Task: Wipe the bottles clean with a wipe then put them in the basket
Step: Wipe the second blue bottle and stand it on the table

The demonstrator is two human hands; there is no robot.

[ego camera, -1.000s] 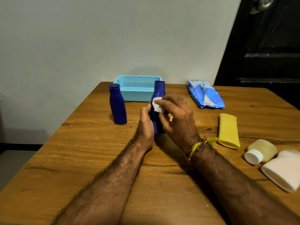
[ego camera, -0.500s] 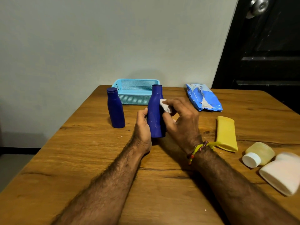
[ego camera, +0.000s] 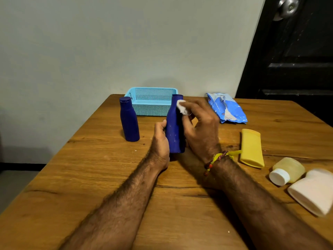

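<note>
Since the earlier frame our right hand has carried the wipe up the dark blue bottle, from the shoulder to just under the cap; the bottle itself stands where it stood, upright on the wooden counter; our left hand wraps its fingers around the lower body of that bottle from the left, thumb toward us; our right hand pinches the small crumpled white wipe between fingertips and presses it against the right side of the bottle's neck.

We see a second dark blue bottle standing upright to the left, apart from our hands, its cap closed; behind both bottles, at the far edge of the counter against the wall, sits the light blue basket, and nothing shows inside it from our angle; a blue wipes packet lies to the right of the basket.

On the right part of the counter a yellow bottle lies flat; nearer us a pale yellow bottle with a white cap lies on its side, just beside a white bottle that also lies down, somewhat blurred; a yellow and red thread band circles our right wrist.
</note>
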